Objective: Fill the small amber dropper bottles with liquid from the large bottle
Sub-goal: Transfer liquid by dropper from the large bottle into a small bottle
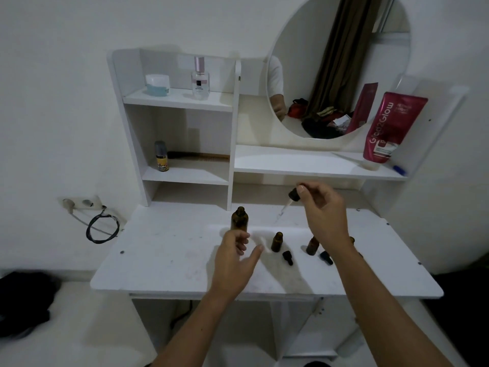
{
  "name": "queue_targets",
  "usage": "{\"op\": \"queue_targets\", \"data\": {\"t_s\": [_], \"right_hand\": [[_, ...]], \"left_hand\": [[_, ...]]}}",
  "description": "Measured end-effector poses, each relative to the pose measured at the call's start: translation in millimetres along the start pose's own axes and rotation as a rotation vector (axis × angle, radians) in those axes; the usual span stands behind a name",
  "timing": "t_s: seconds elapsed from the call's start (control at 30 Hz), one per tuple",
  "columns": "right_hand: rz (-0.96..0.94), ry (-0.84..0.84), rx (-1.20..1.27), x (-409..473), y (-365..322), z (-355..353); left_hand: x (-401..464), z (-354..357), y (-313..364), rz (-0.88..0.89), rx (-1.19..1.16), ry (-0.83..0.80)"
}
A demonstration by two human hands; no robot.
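A dropper (289,201) is pinched by its black bulb in the fingers (301,188) of the right hand (324,210), held above the surface (164,250). Its long axis is tilted, with the glass tip pointed down and to the left, toward the open mouth of the large bottle (239,219), which stands upright just left of the tip and below it. The left hand (234,263) is held near the base of that bottle, on its near side, fingers loosely spread and clamped on nothing.

One large bottle is counted. Two small amber bottles (276,242) are plainly seen uncapped to the right; a third seems half hidden behind the right wrist. Two loose dropper caps (287,257) lie in front of them.
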State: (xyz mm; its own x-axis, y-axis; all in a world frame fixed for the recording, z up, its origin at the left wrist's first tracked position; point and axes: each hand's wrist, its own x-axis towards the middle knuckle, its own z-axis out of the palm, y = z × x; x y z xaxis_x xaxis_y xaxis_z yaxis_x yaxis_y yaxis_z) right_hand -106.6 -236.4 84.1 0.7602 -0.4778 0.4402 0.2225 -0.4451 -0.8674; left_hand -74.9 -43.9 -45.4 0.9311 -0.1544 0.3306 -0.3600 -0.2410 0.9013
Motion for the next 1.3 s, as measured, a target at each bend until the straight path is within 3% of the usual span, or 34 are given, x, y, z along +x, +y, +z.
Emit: {"op": "queue_targets", "data": {"t_s": [0.13, 0.37, 1.1, 1.3], "right_hand": [[-0.006, 0.027, -0.098, -11.1, 18.3, -10.1], [-0.012, 0.016, -0.101, -9.6, 28.9, -9.6], [0.006, -0.167, -0.18, -19.7, 48.2, 12.9], [0.01, -0.111, -0.214, -19.3, 45.0, 13.8]], "left_hand": [[-0.6, 27.3, 7.4, 0.019, -0.016, -0.148], [18.5, 49.1, -3.0, -0.021, 0.066, -0.218], [27.0, 57.4, -10.9, -0.007, 0.194, -0.252], [26.3, 57.3, -9.3, -0.013, 0.209, -0.246]]}}
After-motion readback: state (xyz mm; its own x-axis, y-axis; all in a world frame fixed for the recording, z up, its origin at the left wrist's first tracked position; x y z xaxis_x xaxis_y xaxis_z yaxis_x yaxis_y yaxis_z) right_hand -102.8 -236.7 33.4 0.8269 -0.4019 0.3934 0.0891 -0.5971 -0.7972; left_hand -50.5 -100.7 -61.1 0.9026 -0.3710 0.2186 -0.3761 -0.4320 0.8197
